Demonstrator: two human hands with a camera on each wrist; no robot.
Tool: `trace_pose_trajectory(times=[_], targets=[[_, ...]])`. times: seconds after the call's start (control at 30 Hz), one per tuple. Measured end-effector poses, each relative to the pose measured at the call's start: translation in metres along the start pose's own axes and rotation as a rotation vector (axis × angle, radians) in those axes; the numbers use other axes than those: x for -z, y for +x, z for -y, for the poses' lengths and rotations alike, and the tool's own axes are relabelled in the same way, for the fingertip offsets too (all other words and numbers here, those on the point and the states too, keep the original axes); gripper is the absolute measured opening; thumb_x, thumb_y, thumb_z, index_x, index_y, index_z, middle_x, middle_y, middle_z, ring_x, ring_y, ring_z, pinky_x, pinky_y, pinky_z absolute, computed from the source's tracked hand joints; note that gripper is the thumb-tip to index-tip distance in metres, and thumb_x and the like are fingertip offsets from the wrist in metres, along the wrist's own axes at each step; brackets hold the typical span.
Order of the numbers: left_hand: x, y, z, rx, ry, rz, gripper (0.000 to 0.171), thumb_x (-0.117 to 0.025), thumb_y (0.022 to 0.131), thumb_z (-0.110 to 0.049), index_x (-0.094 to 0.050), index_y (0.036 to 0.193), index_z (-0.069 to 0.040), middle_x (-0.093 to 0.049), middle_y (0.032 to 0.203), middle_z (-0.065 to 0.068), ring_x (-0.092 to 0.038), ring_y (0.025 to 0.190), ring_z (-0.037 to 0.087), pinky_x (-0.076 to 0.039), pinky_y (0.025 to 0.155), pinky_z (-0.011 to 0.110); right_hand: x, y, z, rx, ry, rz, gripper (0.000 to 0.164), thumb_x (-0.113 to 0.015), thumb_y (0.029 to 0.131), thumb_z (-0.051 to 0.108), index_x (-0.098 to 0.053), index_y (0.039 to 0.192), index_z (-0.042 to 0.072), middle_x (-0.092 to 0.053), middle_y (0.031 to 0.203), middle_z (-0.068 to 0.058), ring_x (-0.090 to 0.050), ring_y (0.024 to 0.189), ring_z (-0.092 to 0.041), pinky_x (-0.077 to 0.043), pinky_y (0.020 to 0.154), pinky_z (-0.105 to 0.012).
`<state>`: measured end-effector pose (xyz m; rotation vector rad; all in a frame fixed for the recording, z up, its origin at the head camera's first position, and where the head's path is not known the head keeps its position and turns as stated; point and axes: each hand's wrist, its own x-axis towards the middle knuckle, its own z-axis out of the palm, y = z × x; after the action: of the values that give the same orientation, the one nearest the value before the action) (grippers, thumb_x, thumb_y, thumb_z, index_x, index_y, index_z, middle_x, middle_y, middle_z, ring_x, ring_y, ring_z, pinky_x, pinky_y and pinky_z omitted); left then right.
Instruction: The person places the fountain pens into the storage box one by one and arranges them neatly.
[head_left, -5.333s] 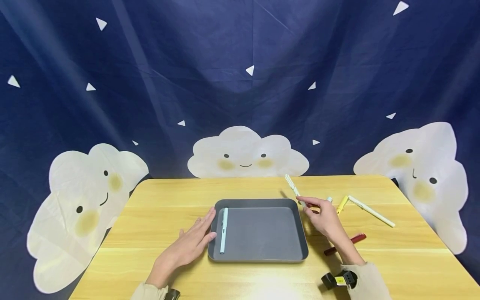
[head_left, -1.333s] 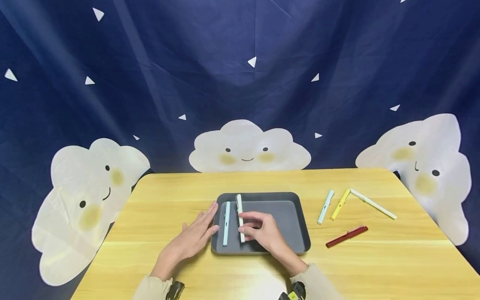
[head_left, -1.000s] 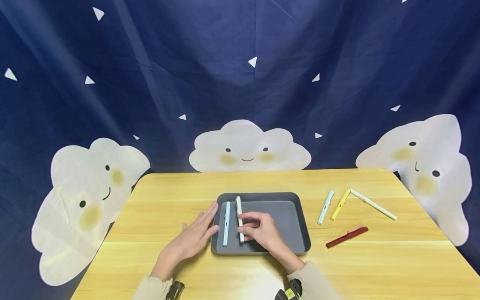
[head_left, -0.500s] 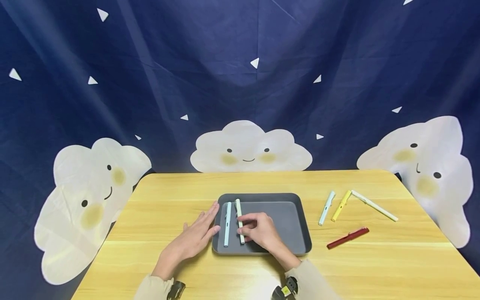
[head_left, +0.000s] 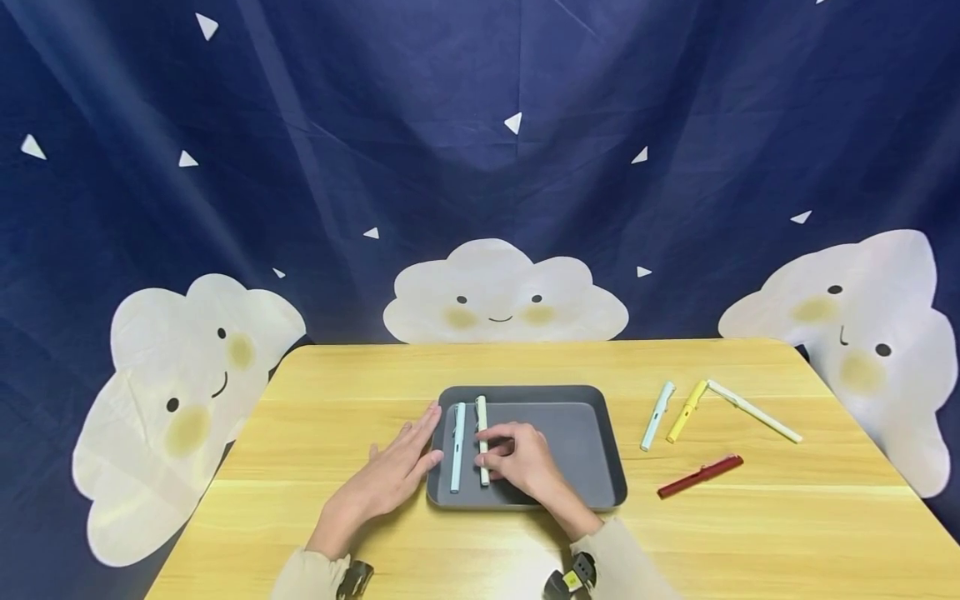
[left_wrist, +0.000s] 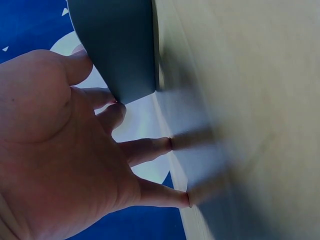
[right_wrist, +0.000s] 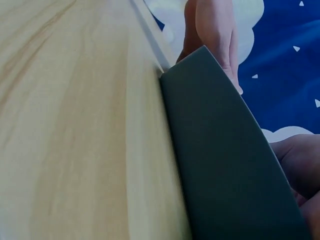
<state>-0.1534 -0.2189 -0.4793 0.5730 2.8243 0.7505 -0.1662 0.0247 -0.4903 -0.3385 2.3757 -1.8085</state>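
A dark grey tray [head_left: 555, 500] stands on the wooden table, with a light blue pen [head_left: 457, 450] lying along its left side. Just right of that pen is a white pen [head_left: 482, 417], which my right hand [head_left: 521, 458] pinches between thumb and fingers inside the tray. My left hand [head_left: 386, 479] has its fingers straight and touches the tray's left rim. In the left wrist view, the left hand [left_wrist: 75, 145] has fingertips against the tray wall [left_wrist: 120, 45] and others down on the table. The tray's wall [right_wrist: 225, 150] hides most of the right hand in the right wrist view.
Right of the tray lie another light blue pen [head_left: 657, 417], a yellow pen [head_left: 687, 412], a second white pen [head_left: 757, 412] touching or nearly touching the yellow one, and a dark red pen [head_left: 701, 477]. A navy curtain [head_left: 450, 125] with clouds hangs behind the table.
Over several seconds, my right hand has carried the white pen from right of the tray into it, beside the light blue pen. Lately it has barely moved. The left hand stays at the rim.
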Motion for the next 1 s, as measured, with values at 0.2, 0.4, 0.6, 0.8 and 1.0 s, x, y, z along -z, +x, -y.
trace_pose_trajectory(times=[0.2, 0.4, 0.6, 0.8, 1.0], targets=[[0.0004, 0.0005, 0.0000, 0.002, 0.000, -0.004, 0.065, -0.040, 0.111, -0.043, -0.013, 0.166, -0.024, -0.009, 0.172, -0.004, -0.023, 0.151, 0.046, -0.011, 0.102, 0.087, -0.0010, 0.0036, 0.0039, 0.002, -0.079, 0.017, 0.025, -0.080, 0.084, -0.004, -0.076, 0.109, -0.005, -0.075, 0.082, -0.013, -0.072, 0.062, -0.017, -0.059, 0.054, -0.027], [0.0001, 0.0009, -0.0014, 0.007, -0.004, 0.001, 0.065, -0.040, 0.111, -0.043, -0.013, 0.166, -0.024, -0.010, 0.171, -0.004, -0.022, 0.151, 0.045, -0.011, 0.103, 0.087, -0.0025, 0.0056, 0.0063, -0.004, -0.133, 0.039, 0.026, -0.079, 0.083, -0.004, -0.077, 0.108, -0.005, -0.074, 0.077, -0.009, -0.070, 0.059, -0.013, -0.058, 0.053, -0.025], [0.0009, -0.0002, -0.0038, 0.011, -0.016, 0.007, 0.065, -0.041, 0.111, -0.042, -0.013, 0.167, -0.024, -0.009, 0.171, -0.003, -0.022, 0.151, 0.046, -0.011, 0.103, 0.087, -0.0030, 0.0050, 0.0076, 0.009, -0.200, 0.052, 0.024, -0.080, 0.083, -0.003, -0.078, 0.107, -0.003, -0.073, 0.074, -0.004, -0.067, 0.061, -0.009, -0.057, 0.053, -0.024], [0.0010, -0.0010, -0.0044, 0.008, -0.026, 0.008, 0.065, -0.041, 0.111, -0.041, -0.012, 0.167, -0.024, -0.009, 0.172, -0.002, -0.022, 0.151, 0.046, -0.010, 0.102, 0.087, -0.0036, 0.0039, 0.0069, 0.039, -0.258, 0.048, 0.021, -0.078, 0.083, -0.005, -0.079, 0.104, -0.002, -0.071, 0.073, -0.001, -0.064, 0.061, -0.008, -0.055, 0.054, -0.021], [0.0009, -0.0006, -0.0035, 0.003, -0.012, -0.004, 0.064, -0.041, 0.111, -0.041, -0.013, 0.166, -0.023, -0.010, 0.171, -0.002, -0.023, 0.150, 0.047, -0.011, 0.102, 0.087, -0.0055, 0.0051, 0.0055, 0.074, -0.287, 0.025, 0.022, -0.080, 0.082, -0.005, -0.079, 0.103, -0.002, -0.066, 0.079, -0.004, -0.063, 0.063, -0.006, -0.054, 0.057, -0.020]])
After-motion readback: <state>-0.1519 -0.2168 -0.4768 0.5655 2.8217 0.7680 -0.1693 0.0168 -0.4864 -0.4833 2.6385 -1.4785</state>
